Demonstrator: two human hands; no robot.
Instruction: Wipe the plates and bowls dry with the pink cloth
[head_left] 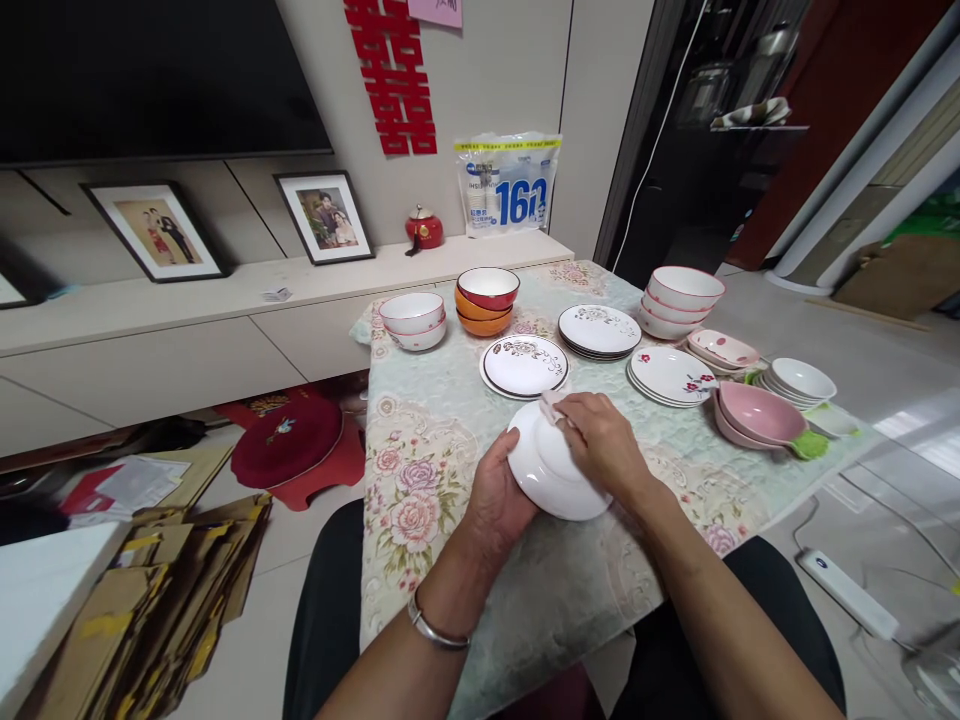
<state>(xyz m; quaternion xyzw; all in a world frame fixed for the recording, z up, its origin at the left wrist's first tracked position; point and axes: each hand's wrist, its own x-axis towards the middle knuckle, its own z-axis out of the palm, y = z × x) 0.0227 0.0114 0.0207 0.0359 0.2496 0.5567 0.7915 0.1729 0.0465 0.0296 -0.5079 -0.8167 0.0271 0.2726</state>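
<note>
A white plate (551, 475), its underside with the foot ring facing up, is held above the near side of the table. My left hand (499, 490) grips its left edge, thumb on the rim and fingers beneath. My right hand (604, 440) lies over the plate's upper right, closed on a pale folded cloth or tissue (551, 408) pressed to the surface near the far rim. Just beyond sit white plates with a brown flower pattern (525, 366). Another stack of patterned plates (600, 330) and plates with red flowers (670, 376) stand farther right.
White bowls (412, 318), red and orange bowls (487, 300) and more white bowls (681, 298) line the far side. Pink leaf-shaped dishes (761, 412) and small bowls (802, 380) are at right. A flowered tablecloth (416, 490) covers the table. A red stool (289, 440) stands left.
</note>
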